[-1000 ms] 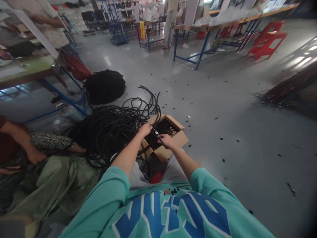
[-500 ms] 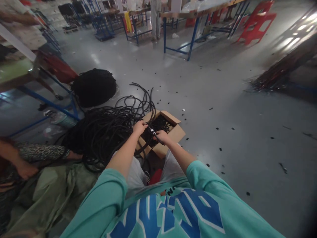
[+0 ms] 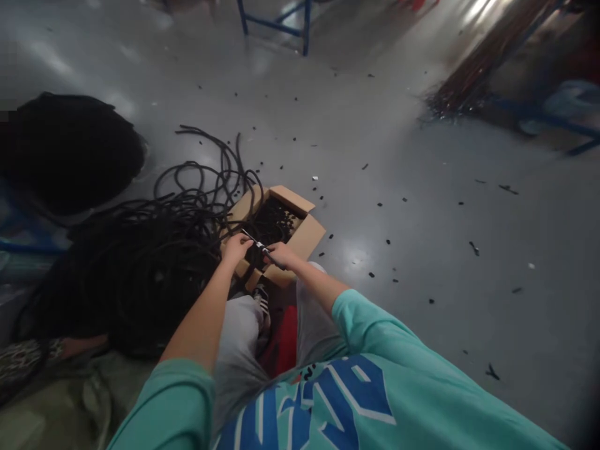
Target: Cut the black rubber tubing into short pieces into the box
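Observation:
My right hand (image 3: 281, 255) is closed around a slim black-handled tool (image 3: 263, 249) with a white band and a thin metal end. The tool points up and left, towards my left hand (image 3: 237, 246). The left fingers are pinched together near that metal end; what they hold is too small and dark to make out. Both hands are over the near left side of an open cardboard box (image 3: 307, 236), which has small black pieces (image 3: 276, 219) inside. Left of the box lies a large tangle of black cords (image 3: 154, 250), some reaching over its edge.
A big black bundle (image 3: 79, 150) sits at the far left. Small black scraps (image 3: 388, 242) are scattered over the grey floor. A blue table frame (image 3: 276, 25) stands ahead, and a bundle of dark strands (image 3: 478, 75) hangs at the upper right. Another person's patterned sleeve (image 3: 28, 362) shows at the lower left.
My view has tipped downward and turned right, so the box and hands appear further left. The tool remains in my right hand, with the left hand still close to its metal end.

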A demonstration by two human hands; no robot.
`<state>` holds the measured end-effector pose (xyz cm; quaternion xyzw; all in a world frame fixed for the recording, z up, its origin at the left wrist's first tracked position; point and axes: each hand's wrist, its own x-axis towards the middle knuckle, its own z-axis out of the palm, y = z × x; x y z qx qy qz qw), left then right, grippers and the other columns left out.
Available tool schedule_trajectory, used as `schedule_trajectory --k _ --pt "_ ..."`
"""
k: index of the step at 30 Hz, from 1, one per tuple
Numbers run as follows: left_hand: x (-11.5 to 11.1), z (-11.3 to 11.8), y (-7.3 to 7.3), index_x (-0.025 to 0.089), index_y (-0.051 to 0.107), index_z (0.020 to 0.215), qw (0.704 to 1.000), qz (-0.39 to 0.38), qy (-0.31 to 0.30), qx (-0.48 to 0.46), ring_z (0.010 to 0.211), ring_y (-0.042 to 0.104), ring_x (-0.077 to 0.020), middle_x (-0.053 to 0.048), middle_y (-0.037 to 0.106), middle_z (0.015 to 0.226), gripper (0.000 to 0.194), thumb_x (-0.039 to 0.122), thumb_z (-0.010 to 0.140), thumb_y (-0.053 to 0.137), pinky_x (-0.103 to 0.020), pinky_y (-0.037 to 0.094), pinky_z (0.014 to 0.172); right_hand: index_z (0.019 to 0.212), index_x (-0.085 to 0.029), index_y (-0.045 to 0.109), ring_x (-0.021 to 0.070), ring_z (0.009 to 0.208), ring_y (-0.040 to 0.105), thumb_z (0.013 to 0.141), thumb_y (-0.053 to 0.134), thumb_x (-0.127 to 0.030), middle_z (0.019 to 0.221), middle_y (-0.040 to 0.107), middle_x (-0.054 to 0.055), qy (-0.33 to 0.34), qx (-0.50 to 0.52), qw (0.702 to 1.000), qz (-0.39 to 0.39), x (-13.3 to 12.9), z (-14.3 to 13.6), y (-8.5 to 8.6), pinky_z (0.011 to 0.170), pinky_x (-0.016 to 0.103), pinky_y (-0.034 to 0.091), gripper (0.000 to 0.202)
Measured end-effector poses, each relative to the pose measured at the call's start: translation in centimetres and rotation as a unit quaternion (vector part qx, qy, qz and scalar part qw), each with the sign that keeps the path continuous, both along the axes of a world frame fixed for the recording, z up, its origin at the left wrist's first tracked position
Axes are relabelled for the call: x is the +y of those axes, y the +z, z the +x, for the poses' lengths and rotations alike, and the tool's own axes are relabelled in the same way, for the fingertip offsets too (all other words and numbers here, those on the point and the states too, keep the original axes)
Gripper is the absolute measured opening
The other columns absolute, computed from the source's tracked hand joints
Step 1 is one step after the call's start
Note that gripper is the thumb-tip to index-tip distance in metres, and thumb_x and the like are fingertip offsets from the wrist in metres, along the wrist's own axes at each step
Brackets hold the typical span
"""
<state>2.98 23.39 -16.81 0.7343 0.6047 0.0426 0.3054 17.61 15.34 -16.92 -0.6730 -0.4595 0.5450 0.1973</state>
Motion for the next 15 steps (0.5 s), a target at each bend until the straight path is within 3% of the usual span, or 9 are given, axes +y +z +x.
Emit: schedule_trajectory --k 6,9,12,15 --pt "2.1 0.7 -4.5 0.022 0.062 0.091 0.995 -0.019 -0.024 0.097 0.087 0.060 -0.0228 -0.007 0.066 0.094 0.025 0.034 0.074 0.048 -0.029 0.042 0.070 0.078 -0.017 0.068 0.0135 0.065 0.058 0.065 0.057 -0.025 0.074 0.067 0.005 0.048 -0.080 0.995 -0.042 3.4 0.3 -4.3 0.055 0.020 0.039 0.019" --pt "2.8 0.7 -7.5 0.022 0.062 0.089 0.995 -0.039 -0.008 0.090 0.088 0.059 -0.0228 -0.007 0.066 0.093 0.024 0.035 0.073 0.048 -0.029 0.041 0.069 0.084 -0.016 0.068 0.0184 0.074 0.061 0.067 0.055 -0.025 0.084 0.068 0.010 0.067 -0.114 0.989 -0.072 4.9 0.0 -6.3 0.060 0.023 0.042 0.022" --pt "3.3 0.8 -10.7 0.020 0.061 0.080 0.995 -0.082 0.042 0.044 0.078 0.059 -0.0190 -0.006 0.066 0.082 0.019 0.033 0.069 0.051 -0.025 0.041 0.064 0.089 -0.014 0.066 0.0252 0.086 0.061 0.066 0.057 -0.024 0.095 0.066 0.016 0.079 -0.142 0.982 -0.100 5.9 -0.2 -8.4 0.069 0.030 0.044 0.026" --pt "3.6 0.9 -13.2 0.017 0.058 0.072 0.971 -0.181 0.148 -0.051 0.049 0.050 -0.0120 -0.001 0.057 0.057 0.017 0.031 0.066 0.051 -0.022 0.034 0.047 0.095 -0.015 0.064 0.0271 0.093 0.058 0.067 0.057 -0.025 0.100 0.064 0.016 0.089 -0.129 0.981 -0.111 6.4 0.0 -10.9 0.074 0.033 0.043 0.030"
